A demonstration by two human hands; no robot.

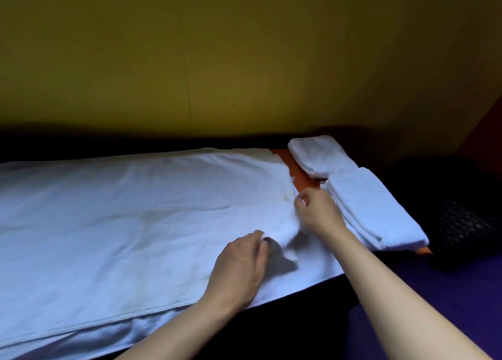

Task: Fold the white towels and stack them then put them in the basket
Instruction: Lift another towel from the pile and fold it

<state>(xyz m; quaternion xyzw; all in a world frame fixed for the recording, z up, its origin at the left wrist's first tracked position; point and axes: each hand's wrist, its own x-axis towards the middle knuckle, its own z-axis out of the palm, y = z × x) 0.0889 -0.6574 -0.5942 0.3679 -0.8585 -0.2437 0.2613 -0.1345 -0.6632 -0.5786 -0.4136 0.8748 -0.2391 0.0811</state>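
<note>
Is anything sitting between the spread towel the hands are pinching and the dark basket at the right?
Yes. Two folded towels, the near one and the far one, lie between the spread towel and the dark basket. Both hands, left and right, already pinch the towel.

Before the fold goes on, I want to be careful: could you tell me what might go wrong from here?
1. Both hands, left and right, pinch the spread towel near one end only, so the fold may come out skewed.
2. The near folded towel lies right beside the right hand and could get knocked.
3. The spread towel's front edge overhangs the bed; a pull might drag it off.
</note>
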